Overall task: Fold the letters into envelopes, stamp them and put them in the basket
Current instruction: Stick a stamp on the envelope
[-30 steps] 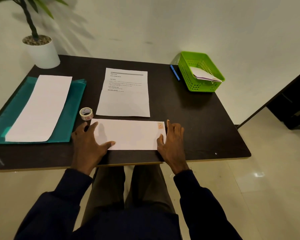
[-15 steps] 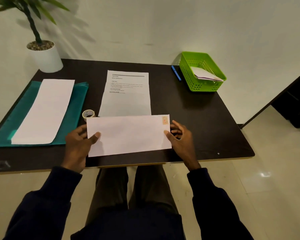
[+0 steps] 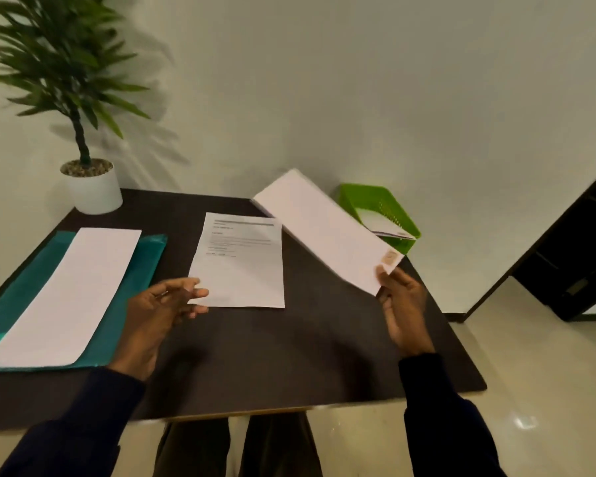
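Note:
My right hand (image 3: pixel 401 304) pinches the stamped corner of a long white envelope (image 3: pixel 320 228), held in the air and angled toward the green basket (image 3: pixel 382 201) at the table's far right. A small stamp (image 3: pixel 389 258) shows near my fingers. The basket holds another white envelope (image 3: pixel 386 227). My left hand (image 3: pixel 159 315) hovers above the table with fingers apart, holding nothing, next to the lower left corner of a printed letter (image 3: pixel 241 263) lying flat in the middle.
A teal folder (image 3: pixel 141 263) with a long white envelope (image 3: pixel 69 294) on it lies at the left of the dark table (image 3: pixel 289 356). A potted plant (image 3: pixel 90 187) stands at the far left corner. A dark cabinet (image 3: pixel 578 263) is at the right.
The envelope, held flat in both hands before, has left my left hand. My right hand alone has swung it up and to the right, toward the basket. The camera has tilted up.

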